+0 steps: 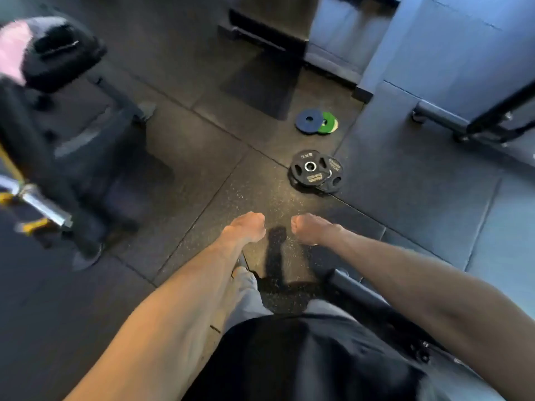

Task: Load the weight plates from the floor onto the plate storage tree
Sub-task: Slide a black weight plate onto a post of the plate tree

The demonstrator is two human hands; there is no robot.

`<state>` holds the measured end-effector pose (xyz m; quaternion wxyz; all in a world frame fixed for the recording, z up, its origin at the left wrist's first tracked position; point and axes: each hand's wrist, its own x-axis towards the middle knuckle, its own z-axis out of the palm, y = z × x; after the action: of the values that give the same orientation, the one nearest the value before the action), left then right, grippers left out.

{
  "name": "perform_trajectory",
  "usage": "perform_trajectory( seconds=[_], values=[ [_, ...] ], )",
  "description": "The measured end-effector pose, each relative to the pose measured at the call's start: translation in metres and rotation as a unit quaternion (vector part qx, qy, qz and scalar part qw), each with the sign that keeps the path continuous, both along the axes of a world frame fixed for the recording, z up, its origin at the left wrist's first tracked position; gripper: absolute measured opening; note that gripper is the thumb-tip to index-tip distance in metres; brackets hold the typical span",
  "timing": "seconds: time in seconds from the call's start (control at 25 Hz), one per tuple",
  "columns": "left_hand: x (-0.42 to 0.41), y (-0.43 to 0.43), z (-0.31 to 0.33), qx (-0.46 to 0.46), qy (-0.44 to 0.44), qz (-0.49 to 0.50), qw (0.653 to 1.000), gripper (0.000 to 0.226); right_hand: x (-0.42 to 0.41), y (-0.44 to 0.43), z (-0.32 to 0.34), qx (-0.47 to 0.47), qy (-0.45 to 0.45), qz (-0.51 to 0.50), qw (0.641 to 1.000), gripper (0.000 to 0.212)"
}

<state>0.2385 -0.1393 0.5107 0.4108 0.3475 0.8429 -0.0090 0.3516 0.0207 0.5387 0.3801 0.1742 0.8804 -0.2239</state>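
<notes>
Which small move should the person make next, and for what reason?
Probably reach forward and down to the black plates. The left hand and right hand are curled, empty and short of them, and this pile lies nearest on the floor; the blue plate and green plate lie farther off.

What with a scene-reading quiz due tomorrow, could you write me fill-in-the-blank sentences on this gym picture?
The black plate on top is marked ____ KG.
The blue plate partly covers the green plate; both lie on the ____.
The left hand and right hand are fists holding ____.
Missing words: 5; floor; nothing.
</notes>
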Motion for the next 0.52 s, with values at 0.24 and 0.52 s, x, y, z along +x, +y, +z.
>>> perform_trajectory(
  seconds=[0.24,0.52],
  values=[
    [-0.134,0.097,0.012,-0.006,0.016,-0.131,0.991,0.02,-0.103,0.055,0.016,0.001,0.017,-0.132,0.991,0.025],
    [-0.228,0.249,-0.013,-0.038,0.038,-0.281,0.958,0.028,-0.176,0.156,-0.041,-0.024,0.072,-0.312,0.947,0.03]
  ],
)
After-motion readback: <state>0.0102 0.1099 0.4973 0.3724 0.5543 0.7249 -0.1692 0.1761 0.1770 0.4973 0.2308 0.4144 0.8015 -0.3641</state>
